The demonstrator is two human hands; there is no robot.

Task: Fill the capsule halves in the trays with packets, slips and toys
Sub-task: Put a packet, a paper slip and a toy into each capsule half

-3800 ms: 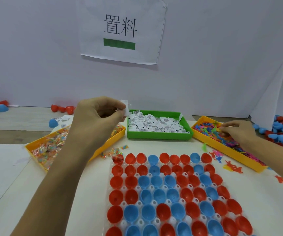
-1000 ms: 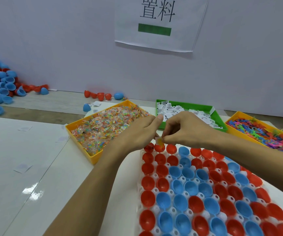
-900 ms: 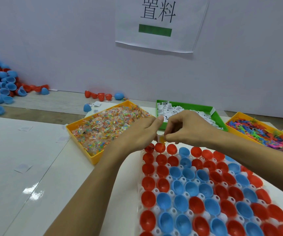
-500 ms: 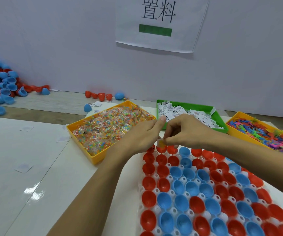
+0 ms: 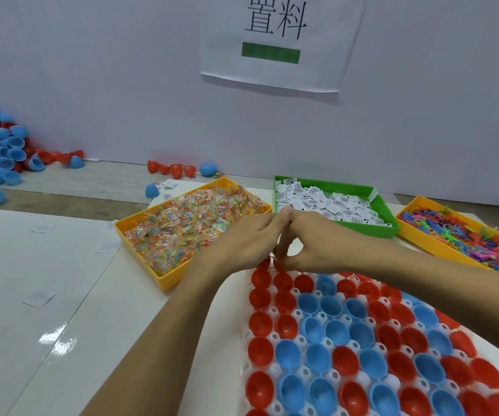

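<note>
Both hands down together at the far left corner of the white capsule tray (image 5: 272, 349). Left hand (image 5: 243, 240) and right hand (image 5: 317, 244) knuckle to knuckle, fingertips pointing down into the red capsule halves (image 5: 282, 282) of the far rows. Fingers of both curled as if pinching something small, but whatever sits between them is hidden — cannot tell what is held, if anything. Rest of the halves, red and blue, sitting open-side up across the tray. Supplies lined up along the far edge of the worktop: candy packets (image 5: 194, 223) in the yellow bin, paper slips (image 5: 329, 202) in the green bin (image 5: 389, 229), plastic toys (image 5: 464, 238) in the right yellow bin. Probably all featherweight. Packets look slick and crinkly, best pinched at a sealed edge; slips flimsy, likely to cling together; toys apt to tangle, so lift by a single limb.
</note>
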